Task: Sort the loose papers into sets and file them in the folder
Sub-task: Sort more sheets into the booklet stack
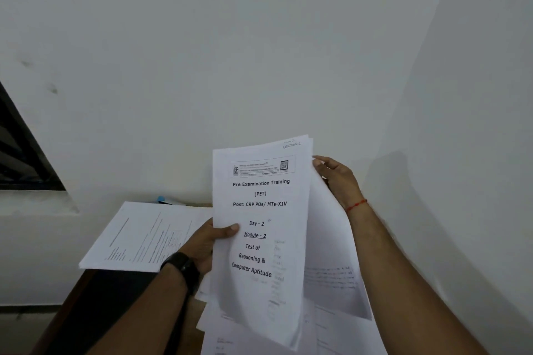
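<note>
Head view: your left hand grips a stack of papers and holds it upright in front of the wall. Your thumb presses on the front page just beside the line "Day - 2", and your other fingers are hidden behind the stack. The front page reads "Pre Examination Training (PET)", "Module - 2" and "Test of Reasoning & Computer Aptitude".

Your right hand is at the upper right edge of the same stack, its fingers curled there and pinching the back sheets. Those sheets fan out to the right, away from the front pages. You wear a black watch on your left wrist and a red thread on your right wrist.

A second pile of printed sheets lies flat on the dark table, to the left of your left hand and partly behind it. More loose sheets lie spread under the stack you hold. A small blue thing, too blurred to name, shows just past the far edge of the flat pile. A dark window is at the far left.
</note>
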